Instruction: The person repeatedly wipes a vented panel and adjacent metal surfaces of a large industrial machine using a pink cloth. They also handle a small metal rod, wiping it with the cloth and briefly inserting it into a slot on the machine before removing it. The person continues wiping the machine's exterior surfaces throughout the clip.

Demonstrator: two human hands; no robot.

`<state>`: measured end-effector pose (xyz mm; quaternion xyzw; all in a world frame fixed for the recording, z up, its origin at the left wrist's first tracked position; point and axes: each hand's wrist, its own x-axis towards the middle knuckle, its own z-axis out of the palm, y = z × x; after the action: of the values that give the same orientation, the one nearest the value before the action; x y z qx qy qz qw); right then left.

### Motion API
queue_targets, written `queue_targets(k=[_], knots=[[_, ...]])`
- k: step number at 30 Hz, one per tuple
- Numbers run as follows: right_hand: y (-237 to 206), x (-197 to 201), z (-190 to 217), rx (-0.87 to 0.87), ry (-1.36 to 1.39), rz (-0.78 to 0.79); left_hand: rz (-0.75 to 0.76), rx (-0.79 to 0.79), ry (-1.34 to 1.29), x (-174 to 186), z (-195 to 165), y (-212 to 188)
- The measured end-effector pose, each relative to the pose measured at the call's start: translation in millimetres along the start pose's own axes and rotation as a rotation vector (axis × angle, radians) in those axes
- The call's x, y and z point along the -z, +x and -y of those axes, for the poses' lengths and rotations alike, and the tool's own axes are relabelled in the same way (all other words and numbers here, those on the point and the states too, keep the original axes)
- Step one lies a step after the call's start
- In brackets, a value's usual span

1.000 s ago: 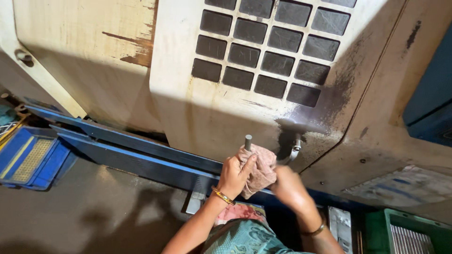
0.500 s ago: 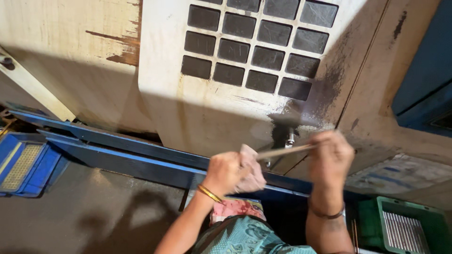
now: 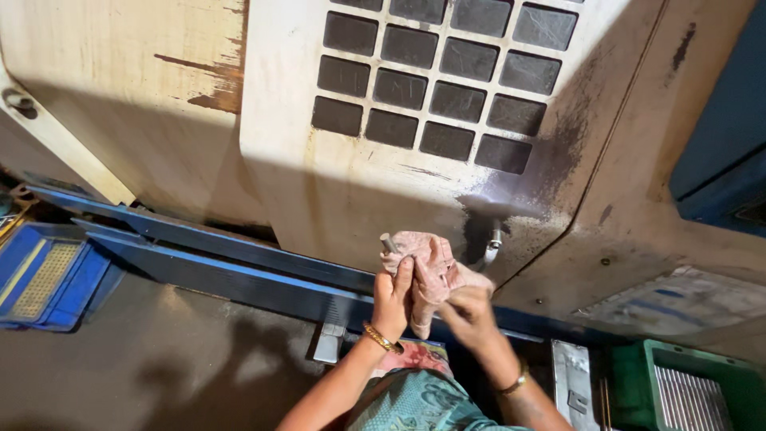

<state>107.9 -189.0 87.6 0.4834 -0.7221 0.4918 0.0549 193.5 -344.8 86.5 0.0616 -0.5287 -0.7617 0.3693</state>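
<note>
pink rag (image 3: 435,267) (rod wrapped again) gripped by left hand (image 3: 392,297) and right hand (image 3: 467,313)

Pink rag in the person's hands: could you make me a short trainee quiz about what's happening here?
1. True or false: both hands grip the pink rag.
2. What pokes out of the rag's upper left end? A) metal rod B) paintbrush C) hose
3. What colour is the crate at lower right?

Key:
1. True: the left hand and right hand both hold it.
2. A, a metal rod.
3. Green.
</note>
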Motion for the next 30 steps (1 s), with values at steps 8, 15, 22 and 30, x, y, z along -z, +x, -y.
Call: queue_targets(k=[8,15,22,30], knots=[[47.1,60.1,97.2,0.143,0.052,-0.128,0.409,-0.308,0.623,-20.9,-45.9,-8.5],[58.7,68.1,110.8,0.02,0.276,-0.06,0.533,-0.48,0.774,-45.3,-51.1,-9.9],[49.5,133.4,60.3,-0.077,1.399,-0.449,0.572,-0.348,1.004,-30.0,-29.1,13.1],[17.2,116.3,7.9,-0.21,2.043,-0.073,0.453,0.028,0.318,-31.2,17.5,-2.9]])
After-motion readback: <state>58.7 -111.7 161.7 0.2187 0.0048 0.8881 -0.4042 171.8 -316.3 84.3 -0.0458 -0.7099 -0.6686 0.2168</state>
